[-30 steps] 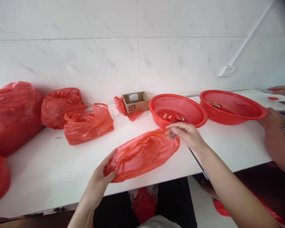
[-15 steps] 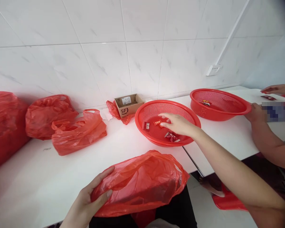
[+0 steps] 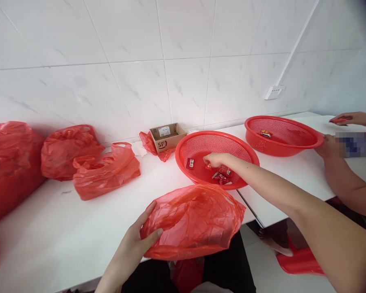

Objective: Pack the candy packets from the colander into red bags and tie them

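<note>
Left hand (image 3: 138, 238) pinching red bag (image 3: 198, 221) over near edge of table (image 3: 79, 232); right hand (image 3: 216, 159) in basket (image 3: 216, 142) at packet (image 3: 208, 166), grip unclear.

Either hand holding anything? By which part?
Left hand: the red plastic bag, by the left end of its open mouth. Right hand: in the nearer basket, at a small packet; can't tell if gripped.

Wall (image 3: 134, 36): white tile, grey veining, thin joints. Socket (image 3: 274, 92) at right, white conduit (image 3: 298, 43) rising diagonally from it. White table (image 3: 49, 236) along wall; pale floor (image 3: 260, 264) below. Light diffuse.
</note>
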Demonstrator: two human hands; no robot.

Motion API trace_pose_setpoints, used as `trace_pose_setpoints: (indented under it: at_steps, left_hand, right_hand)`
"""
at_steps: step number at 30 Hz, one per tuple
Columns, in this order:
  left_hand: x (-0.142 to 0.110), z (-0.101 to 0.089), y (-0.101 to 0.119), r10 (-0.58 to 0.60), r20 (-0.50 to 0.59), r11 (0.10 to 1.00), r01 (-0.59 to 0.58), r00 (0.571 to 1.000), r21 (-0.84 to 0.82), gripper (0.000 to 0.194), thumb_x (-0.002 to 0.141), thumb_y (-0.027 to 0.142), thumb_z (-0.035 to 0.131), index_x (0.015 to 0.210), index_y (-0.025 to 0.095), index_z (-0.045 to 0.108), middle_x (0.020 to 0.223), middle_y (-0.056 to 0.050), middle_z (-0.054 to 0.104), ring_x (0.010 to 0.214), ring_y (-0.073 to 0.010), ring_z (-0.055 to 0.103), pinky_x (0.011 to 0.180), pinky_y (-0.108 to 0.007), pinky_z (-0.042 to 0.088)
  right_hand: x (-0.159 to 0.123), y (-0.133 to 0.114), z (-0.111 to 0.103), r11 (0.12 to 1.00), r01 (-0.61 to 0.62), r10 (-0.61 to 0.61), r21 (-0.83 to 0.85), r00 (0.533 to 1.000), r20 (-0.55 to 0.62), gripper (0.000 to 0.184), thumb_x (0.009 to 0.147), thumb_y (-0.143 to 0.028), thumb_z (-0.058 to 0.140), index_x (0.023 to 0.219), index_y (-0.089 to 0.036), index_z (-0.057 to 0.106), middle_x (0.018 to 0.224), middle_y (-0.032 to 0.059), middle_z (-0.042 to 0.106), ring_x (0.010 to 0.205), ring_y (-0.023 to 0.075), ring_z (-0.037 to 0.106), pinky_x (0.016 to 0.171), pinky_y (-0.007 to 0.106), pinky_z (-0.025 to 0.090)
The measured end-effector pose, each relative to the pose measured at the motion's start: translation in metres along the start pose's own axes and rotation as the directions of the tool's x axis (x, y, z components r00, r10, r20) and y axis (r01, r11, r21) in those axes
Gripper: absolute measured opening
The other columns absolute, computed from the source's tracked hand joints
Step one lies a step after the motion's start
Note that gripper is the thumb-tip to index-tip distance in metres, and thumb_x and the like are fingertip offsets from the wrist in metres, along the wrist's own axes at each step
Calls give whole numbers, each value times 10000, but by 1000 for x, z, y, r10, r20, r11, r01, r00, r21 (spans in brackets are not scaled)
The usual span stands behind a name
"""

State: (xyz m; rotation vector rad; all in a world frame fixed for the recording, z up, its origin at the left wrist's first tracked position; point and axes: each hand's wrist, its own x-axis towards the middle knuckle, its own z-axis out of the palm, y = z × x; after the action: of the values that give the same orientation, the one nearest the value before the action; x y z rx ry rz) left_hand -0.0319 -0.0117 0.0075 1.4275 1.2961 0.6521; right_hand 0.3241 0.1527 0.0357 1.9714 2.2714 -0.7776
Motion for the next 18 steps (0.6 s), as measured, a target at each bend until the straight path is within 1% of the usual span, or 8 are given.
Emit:
trace_pose_setpoints:
  at_steps: [3, 5, 6, 8, 9, 11, 14, 18]
  left_hand:
    - [0, -1, -4, -9, -13, 1000, 9, 1000, -30, 759, 825, 448, 629, 1491, 255, 320, 1525, -50, 390, 1418, -255, 318, 1153, -393, 282]
    - [1, 0, -4, -11, -28, 998, 9, 1000, -62, 768, 807, 441, 651, 1483, 254, 337, 1527, -54, 385, 1414, -269, 324, 1154, -405, 282]
    - [2, 0, -4, -13, -30, 997, 10, 999, -82, 777, 799, 438, 662, 1482, 251, 341, 1527, -59, 384, 1410, -273, 330, 1151, -408, 287]
    - [5, 2, -2, -19, -26, 993, 16, 999, -121, 807, 790, 433, 674, 1489, 236, 325, 1527, -75, 383, 1400, -277, 349, 1143, -407, 304]
    - [6, 3, -2, -24, -18, 990, 21, 1000, -141, 826, 791, 432, 674, 1499, 229, 300, 1527, -83, 381, 1392, -277, 363, 1136, -407, 318]
    - [8, 4, -3, -34, -4, 985, 33, 999, -167, 854, 797, 431, 671, 1513, 227, 255, 1530, -92, 375, 1376, -278, 390, 1121, -408, 342]
    - [7, 4, -5, -37, -6, 985, 35, 999, -169, 843, 807, 426, 664, 1516, 243, 246, 1536, -89, 365, 1362, -282, 411, 1102, -402, 372]
    - [2, 3, -5, -25, -62, 988, 15, 998, -151, 833, 805, 434, 657, 1513, 262, 255, 1549, -76, 343, 1373, -288, 393, 1062, -364, 421]
  right_hand:
    - [-18, -19, -20, 993, 93, -89, 77, 995, -55, 243, 824, -208, 595, 1060, -195, 538, 979, 61, 655, 766, 148, 627, 651, 252, 482]
    - [-37, -43, -25, 953, 227, -218, 201, 974, -70, 261, 881, -254, 529, 1134, -223, 471, 1032, 43, 641, 774, 120, 625, 655, 227, 490]
    - [-48, -57, -23, 899, 315, -309, 303, 949, -69, 269, 882, -285, 537, 1133, -226, 460, 1035, 38, 637, 763, 116, 623, 642, 223, 493]
    - [-71, -85, -9, 804, 387, -450, 450, 892, 37, 278, 865, -308, 566, 1112, -227, 468, 994, 24, 639, 709, 111, 613, 611, 225, 491]
    - [-81, -98, 0, 794, 390, -491, 466, 864, 114, 266, 859, -304, 574, 1097, -225, 488, 976, 22, 644, 694, 114, 613, 607, 231, 491]
    - [-95, -116, 21, 843, 409, -490, 350, 852, 184, 241, 842, -300, 598, 1067, -225, 550, 980, 31, 655, 757, 148, 629, 653, 261, 489]
    - [-99, -123, 35, 897, 420, -434, 139, 896, 95, 313, 809, -383, 655, 1078, -225, 627, 1062, 73, 658, 950, 238, 617, 768, 326, 475]
    - [-71, -104, 8, 856, 435, -459, 279, 888, 27, 427, 891, -516, 520, 1187, -213, 576, 1061, 76, 677, 859, 187, 656, 705, 285, 504]
